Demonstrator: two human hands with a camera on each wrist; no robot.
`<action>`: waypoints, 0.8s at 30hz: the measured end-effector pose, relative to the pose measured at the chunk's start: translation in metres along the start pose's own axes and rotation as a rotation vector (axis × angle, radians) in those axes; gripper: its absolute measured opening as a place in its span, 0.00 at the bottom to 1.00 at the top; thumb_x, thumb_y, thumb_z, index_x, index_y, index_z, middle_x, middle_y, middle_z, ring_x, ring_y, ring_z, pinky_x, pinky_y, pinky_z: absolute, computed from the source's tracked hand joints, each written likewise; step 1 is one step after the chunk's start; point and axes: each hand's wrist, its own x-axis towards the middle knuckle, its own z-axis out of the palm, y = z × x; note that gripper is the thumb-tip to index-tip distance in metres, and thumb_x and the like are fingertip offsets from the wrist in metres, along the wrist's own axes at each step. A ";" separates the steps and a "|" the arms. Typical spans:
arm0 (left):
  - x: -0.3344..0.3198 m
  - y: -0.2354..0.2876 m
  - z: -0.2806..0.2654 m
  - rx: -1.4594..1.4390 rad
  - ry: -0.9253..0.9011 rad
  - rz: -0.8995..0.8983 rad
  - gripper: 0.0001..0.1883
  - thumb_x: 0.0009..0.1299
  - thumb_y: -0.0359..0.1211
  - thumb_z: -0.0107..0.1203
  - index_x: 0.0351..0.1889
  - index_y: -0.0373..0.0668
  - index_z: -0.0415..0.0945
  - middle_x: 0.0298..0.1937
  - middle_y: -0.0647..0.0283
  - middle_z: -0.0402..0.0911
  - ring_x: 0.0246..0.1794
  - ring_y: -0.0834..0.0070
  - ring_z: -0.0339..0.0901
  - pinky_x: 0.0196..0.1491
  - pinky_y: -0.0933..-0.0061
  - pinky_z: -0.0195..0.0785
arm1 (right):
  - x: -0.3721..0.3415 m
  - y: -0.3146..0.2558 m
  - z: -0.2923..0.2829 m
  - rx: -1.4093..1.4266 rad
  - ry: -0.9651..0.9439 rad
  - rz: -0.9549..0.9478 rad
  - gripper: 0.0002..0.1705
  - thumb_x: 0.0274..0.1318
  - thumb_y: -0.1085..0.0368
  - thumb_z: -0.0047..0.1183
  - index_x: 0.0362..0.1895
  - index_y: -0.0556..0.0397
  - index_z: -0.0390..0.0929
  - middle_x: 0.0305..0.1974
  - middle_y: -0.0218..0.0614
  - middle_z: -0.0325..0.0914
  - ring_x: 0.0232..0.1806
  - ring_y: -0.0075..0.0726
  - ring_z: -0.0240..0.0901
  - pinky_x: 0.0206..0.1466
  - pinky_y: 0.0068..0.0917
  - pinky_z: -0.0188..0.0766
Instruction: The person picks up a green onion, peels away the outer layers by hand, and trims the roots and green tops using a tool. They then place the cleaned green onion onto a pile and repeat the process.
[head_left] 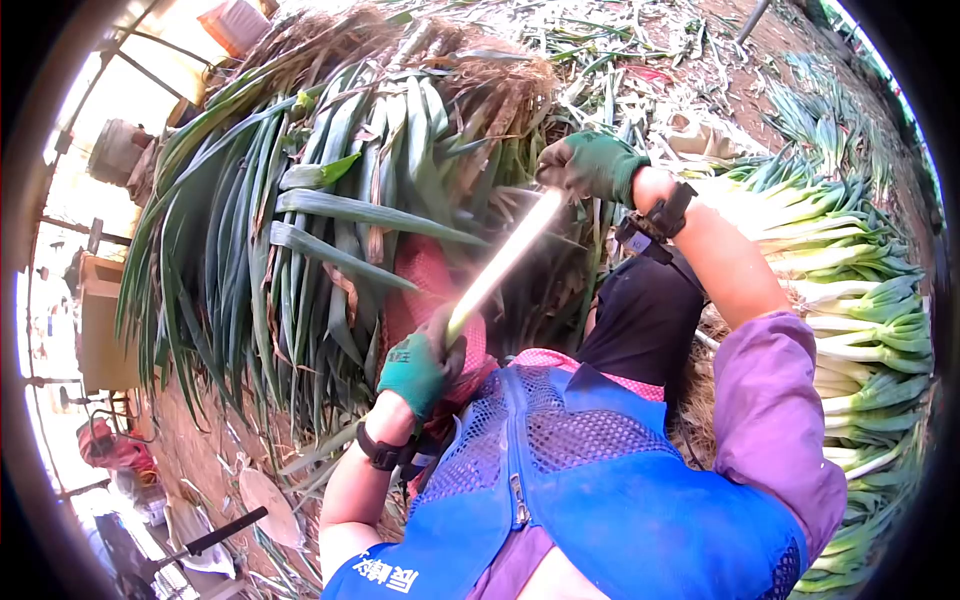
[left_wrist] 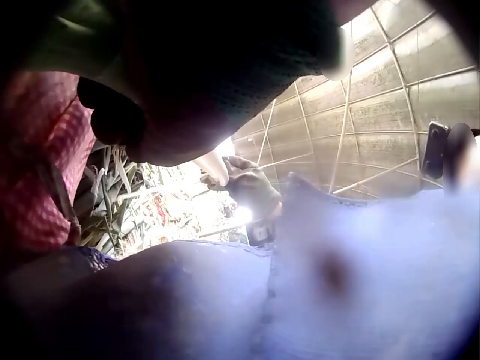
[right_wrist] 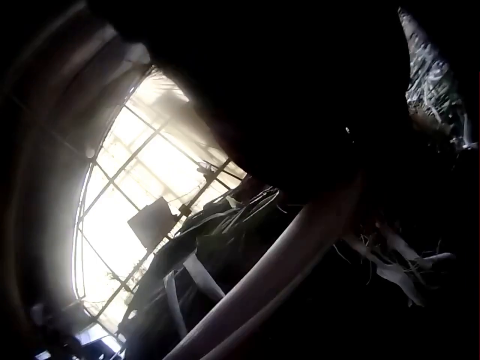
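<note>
A long white leek stalk (head_left: 505, 262) slants between the two gloved hands in the head view. The left hand (head_left: 418, 374), in a green glove, grips its lower, greener end. At the upper end the right hand (head_left: 592, 167) pinches the stalk with curled fingers. The right wrist view shows the pale stalk (right_wrist: 277, 262) running down from the dark glove. In the left wrist view the left glove (left_wrist: 217, 67) is a dark shape, and the right hand (left_wrist: 251, 187) is farther off at the stalk's tip.
A large heap of untrimmed leeks (head_left: 340, 220) lies on the left. Peeled leeks (head_left: 850, 330) are lined up along the right. Leaf scraps (head_left: 640, 60) cover the ground beyond. A round stool top (head_left: 270, 508) and a dark bar (head_left: 228, 530) are at lower left.
</note>
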 end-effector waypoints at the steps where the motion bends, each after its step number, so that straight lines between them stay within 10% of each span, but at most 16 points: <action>1: 0.001 0.000 0.001 0.006 0.020 0.010 0.26 0.69 0.36 0.55 0.66 0.48 0.67 0.41 0.41 0.81 0.41 0.42 0.81 0.40 0.50 0.72 | 0.003 0.000 0.001 -0.017 0.071 0.007 0.12 0.68 0.57 0.51 0.45 0.47 0.84 0.30 0.40 0.82 0.29 0.35 0.76 0.37 0.33 0.75; 7: 0.014 0.022 -0.010 -0.105 0.118 0.112 0.27 0.70 0.36 0.56 0.67 0.48 0.66 0.39 0.42 0.81 0.37 0.43 0.80 0.39 0.52 0.72 | 0.028 0.021 -0.013 0.160 0.608 0.360 0.11 0.70 0.61 0.48 0.46 0.49 0.83 0.33 0.37 0.82 0.31 0.31 0.78 0.35 0.28 0.79; 11: -0.007 -0.009 -0.015 -0.257 -0.061 -0.024 0.27 0.71 0.36 0.57 0.68 0.45 0.65 0.32 0.55 0.79 0.28 0.65 0.79 0.34 0.63 0.70 | 0.016 0.216 -0.105 -1.206 0.057 0.426 0.14 0.64 0.64 0.54 0.51 0.54 0.81 0.40 0.42 0.83 0.36 0.39 0.81 0.37 0.35 0.79; 13: -0.006 -0.022 -0.012 -0.383 -0.135 -0.079 0.28 0.71 0.37 0.58 0.68 0.44 0.64 0.30 0.64 0.77 0.26 0.77 0.76 0.32 0.69 0.69 | -0.002 0.120 -0.083 -0.192 0.741 0.546 0.31 0.59 0.74 0.51 0.68 0.53 0.67 0.58 0.47 0.72 0.52 0.36 0.77 0.49 0.33 0.80; 16: 0.016 -0.012 -0.005 -0.608 -0.183 -0.072 0.26 0.72 0.35 0.58 0.67 0.42 0.66 0.31 0.73 0.74 0.27 0.85 0.69 0.30 0.77 0.67 | -0.018 0.038 -0.046 -0.427 0.669 -0.206 0.32 0.54 0.76 0.48 0.66 0.54 0.69 0.52 0.48 0.75 0.56 0.41 0.73 0.56 0.33 0.76; 19: 0.047 0.018 -0.002 -0.668 -0.269 0.011 0.26 0.72 0.35 0.59 0.67 0.42 0.66 0.33 0.72 0.74 0.31 0.87 0.70 0.33 0.81 0.68 | -0.050 -0.097 -0.030 -0.386 0.119 -0.421 0.24 0.47 0.72 0.61 0.53 0.49 0.77 0.47 0.41 0.80 0.55 0.43 0.76 0.63 0.37 0.71; 21: 0.065 0.026 0.011 -0.643 -0.288 0.168 0.27 0.71 0.35 0.61 0.67 0.42 0.65 0.35 0.71 0.75 0.33 0.86 0.72 0.35 0.79 0.70 | -0.052 -0.081 0.004 -0.350 0.301 -0.874 0.21 0.45 0.65 0.62 0.47 0.44 0.77 0.38 0.35 0.81 0.45 0.41 0.79 0.52 0.38 0.74; 23: 0.064 0.065 -0.007 -0.524 -0.329 0.179 0.29 0.71 0.35 0.62 0.68 0.41 0.65 0.38 0.70 0.77 0.35 0.84 0.73 0.37 0.78 0.71 | -0.061 -0.091 -0.023 -0.583 -0.182 -0.498 0.11 0.48 0.59 0.65 0.37 0.41 0.81 0.31 0.29 0.81 0.40 0.41 0.80 0.48 0.41 0.75; 24: 0.063 0.078 -0.017 -0.466 -0.350 0.184 0.30 0.70 0.36 0.63 0.68 0.41 0.64 0.40 0.69 0.78 0.36 0.83 0.74 0.39 0.77 0.71 | -0.066 -0.078 -0.035 -0.503 -0.084 -0.545 0.08 0.50 0.60 0.64 0.35 0.41 0.81 0.29 0.29 0.80 0.37 0.39 0.80 0.45 0.39 0.76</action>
